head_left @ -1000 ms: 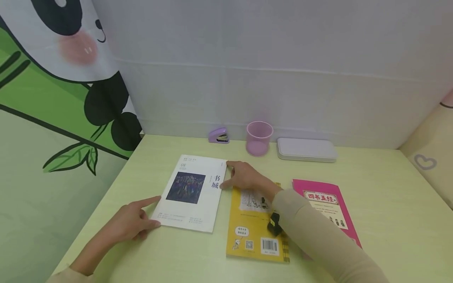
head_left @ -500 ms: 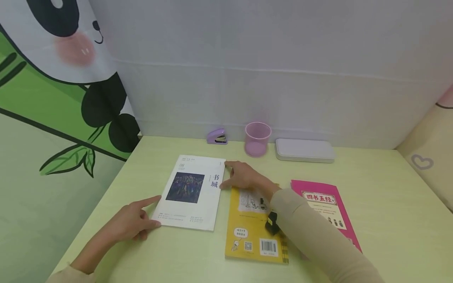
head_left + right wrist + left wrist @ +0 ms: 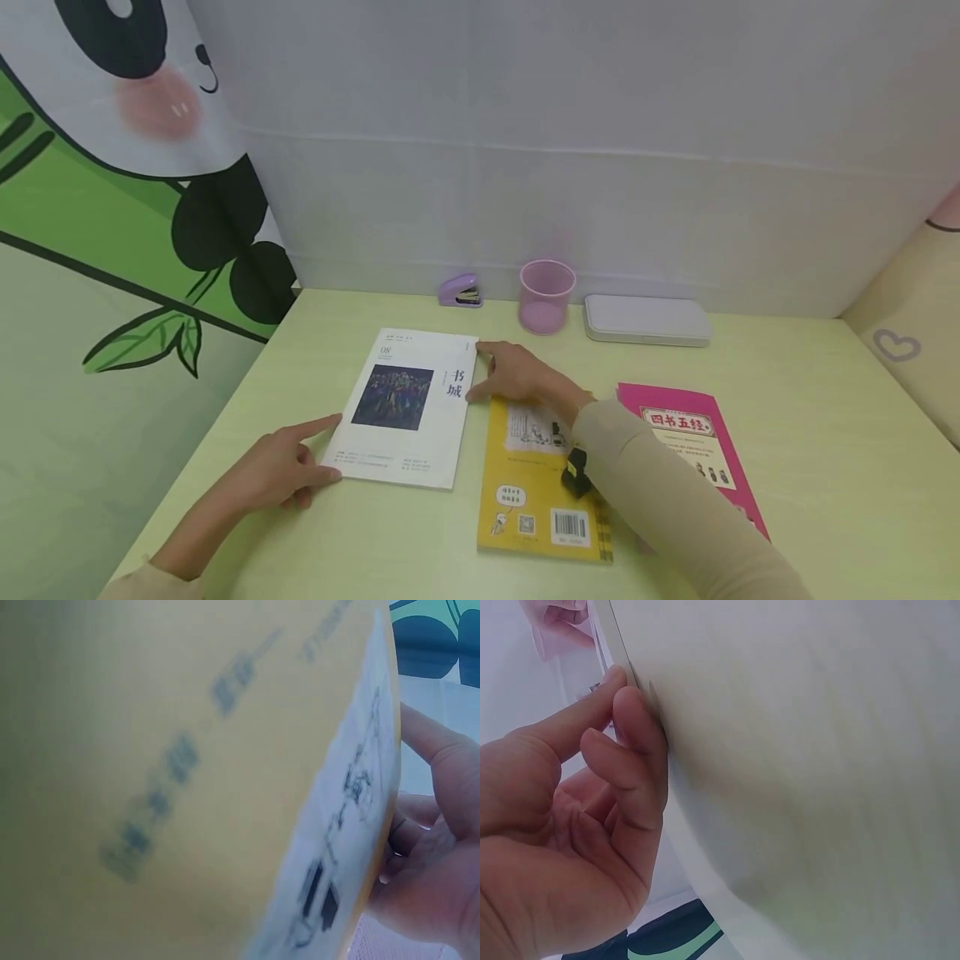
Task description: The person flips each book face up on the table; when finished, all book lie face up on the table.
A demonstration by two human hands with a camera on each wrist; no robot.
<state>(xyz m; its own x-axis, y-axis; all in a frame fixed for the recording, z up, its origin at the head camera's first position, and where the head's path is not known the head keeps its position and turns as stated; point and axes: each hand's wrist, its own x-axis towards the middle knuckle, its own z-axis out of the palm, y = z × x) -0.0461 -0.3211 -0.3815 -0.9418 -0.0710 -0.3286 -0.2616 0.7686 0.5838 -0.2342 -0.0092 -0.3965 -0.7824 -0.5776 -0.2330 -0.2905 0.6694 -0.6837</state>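
A white magazine [image 3: 405, 408] with a dark picture on its cover lies flat on the table, left of centre. At its lower left edge my left hand [image 3: 273, 475] touches it, index finger and thumb spread apart. My right hand [image 3: 517, 372] touches the upper right edge, also with index finger and thumb apart. Beneath the right forearm lies a yellow book [image 3: 525, 475], partly covered by a black strap piece [image 3: 576, 473] at the wrist. In the left wrist view, the left hand [image 3: 592, 810] is at the table surface; its other fingers are bent.
A pink book [image 3: 701, 433] lies to the right, partly hidden by the right sleeve. Along the back stand a purple stapler [image 3: 461, 291], a pink cup [image 3: 547, 296] and a pale flat case [image 3: 647, 319]. Behind them hangs a white cloth [image 3: 525, 208].
The head view has shifted slightly. Both hands stay on the magazine's edges, and the magazine has turned very slightly, if at all; the other things stay put.
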